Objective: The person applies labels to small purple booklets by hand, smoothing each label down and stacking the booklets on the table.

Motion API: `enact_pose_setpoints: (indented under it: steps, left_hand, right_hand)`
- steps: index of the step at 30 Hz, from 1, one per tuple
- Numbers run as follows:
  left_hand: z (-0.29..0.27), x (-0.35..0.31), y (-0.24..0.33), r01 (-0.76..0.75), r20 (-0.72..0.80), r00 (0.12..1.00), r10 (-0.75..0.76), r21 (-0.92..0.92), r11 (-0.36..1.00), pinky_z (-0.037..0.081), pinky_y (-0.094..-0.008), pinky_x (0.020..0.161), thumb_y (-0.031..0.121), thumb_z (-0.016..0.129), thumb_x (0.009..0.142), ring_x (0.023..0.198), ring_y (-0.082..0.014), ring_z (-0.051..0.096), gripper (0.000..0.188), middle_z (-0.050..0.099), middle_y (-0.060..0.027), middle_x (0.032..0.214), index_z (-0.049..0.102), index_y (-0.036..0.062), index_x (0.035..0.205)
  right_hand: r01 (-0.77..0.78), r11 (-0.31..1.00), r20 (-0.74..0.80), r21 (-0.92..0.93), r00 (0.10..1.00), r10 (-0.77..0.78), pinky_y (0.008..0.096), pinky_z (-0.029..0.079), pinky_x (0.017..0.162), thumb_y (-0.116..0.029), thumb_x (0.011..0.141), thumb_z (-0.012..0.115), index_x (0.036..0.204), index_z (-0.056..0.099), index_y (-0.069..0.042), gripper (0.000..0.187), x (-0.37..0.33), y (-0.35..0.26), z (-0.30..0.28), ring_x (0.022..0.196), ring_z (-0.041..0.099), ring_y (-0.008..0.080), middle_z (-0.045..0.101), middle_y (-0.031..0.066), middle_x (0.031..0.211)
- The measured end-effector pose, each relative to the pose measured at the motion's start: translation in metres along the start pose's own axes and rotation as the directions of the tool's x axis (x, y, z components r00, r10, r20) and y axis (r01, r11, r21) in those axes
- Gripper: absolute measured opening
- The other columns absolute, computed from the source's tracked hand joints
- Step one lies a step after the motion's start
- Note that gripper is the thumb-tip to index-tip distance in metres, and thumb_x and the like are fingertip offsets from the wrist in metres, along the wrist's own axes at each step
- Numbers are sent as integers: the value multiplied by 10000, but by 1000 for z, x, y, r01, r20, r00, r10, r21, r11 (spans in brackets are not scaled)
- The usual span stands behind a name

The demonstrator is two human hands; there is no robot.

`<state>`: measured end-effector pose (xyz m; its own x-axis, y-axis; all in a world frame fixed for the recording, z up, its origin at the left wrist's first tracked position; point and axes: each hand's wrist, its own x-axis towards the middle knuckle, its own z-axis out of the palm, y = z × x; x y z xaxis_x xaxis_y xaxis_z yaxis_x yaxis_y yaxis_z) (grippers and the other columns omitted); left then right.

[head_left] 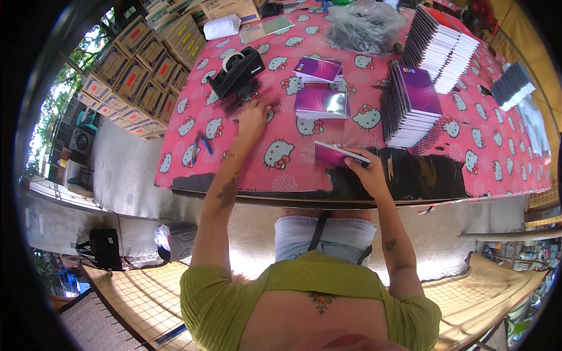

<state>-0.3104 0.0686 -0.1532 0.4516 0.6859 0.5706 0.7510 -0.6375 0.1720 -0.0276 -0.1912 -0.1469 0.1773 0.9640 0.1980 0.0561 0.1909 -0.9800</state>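
Observation:
My left hand (254, 117) is at the near edge of a loose heap of black spiral binding coils (237, 100), its fingers bent and closed on a coil; the fingertips are partly hidden. Near the table's front edge, my right hand (367, 174) grips a small purple notebook (335, 155), tilted, with its white page edges and a row of punched holes along the upper side. Beyond it lie two short stacks of purple notebooks, the nearer stack (320, 103) and the farther stack (317, 69). A tall stack of coil-bound purple notebooks (417, 93) stands to the right.
A black tape dispenser (239, 71) stands behind the coils. Blue-handled pliers (203, 144) lie at the left. Farther back are a clear plastic bag (366, 28) and tall white-paged notebook stacks (436, 50). The pink tablecloth (234, 172) is torn by the front edge. Cardboard boxes (137, 76) are piled left.

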Motion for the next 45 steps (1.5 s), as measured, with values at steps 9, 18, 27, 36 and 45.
enact_pose_setpoints:
  steps: [9, 18, 27, 36, 45]
  left_hand:
    - [-37, 7, 50, 84, -160, 981, -107, -141, 986, 509, -481, 764, 142, 610, 947, 915, -396, 619, 156, 633, -169, 974, 574, 28, 1047]
    - [-72, -64, 143, -19, 27, 998, 49, -666, 746, 503, -306, 677, -28, 595, 931, 806, -230, 649, 326, 673, -127, 1011, 617, 31, 1251]
    - [-73, -62, 156, 79, 73, 997, -41, -666, 742, 428, -263, 581, 49, 667, 922, 657, -148, 558, 183, 664, -81, 830, 726, 16, 1091]
    - [-70, -53, 140, 128, 225, 974, 17, -615, 778, 456, -303, 603, 112, 638, 961, 666, -186, 600, 172, 657, -110, 808, 710, 8, 1076]
    - [-71, -42, 138, 111, 256, 964, 69, -625, 773, 482, -313, 640, 129, 654, 954, 736, -200, 641, 159, 673, -110, 841, 689, 17, 1061]
  right_hand:
    - [25, 1000, 38, -10, 999, -24, 258, 474, 899, -49, 928, 681, 1244, 671, -20, 318, 2, -1, -4, 995, 610, 109, 715, 69, 1101]
    - [-24, 1000, 36, 9, 999, 24, 245, 468, 882, -40, 928, 683, 1230, 678, -14, 303, 0, -1, -2, 974, 593, 93, 709, 52, 1062]
    - [-5, 1000, 16, -2, 1000, 5, 242, 469, 858, -49, 926, 689, 1211, 682, -7, 288, 0, -1, -3, 936, 591, 83, 710, 46, 1010]
    - [-5, 1000, 38, -16, 999, 6, 249, 471, 883, -52, 928, 686, 1209, 683, -6, 285, 1, -4, -2, 969, 600, 94, 718, 60, 1047]
    - [-19, 999, 58, -37, 998, 21, 256, 466, 902, -49, 935, 676, 1207, 687, -13, 275, -1, -5, -4, 975, 606, 105, 720, 58, 1047]
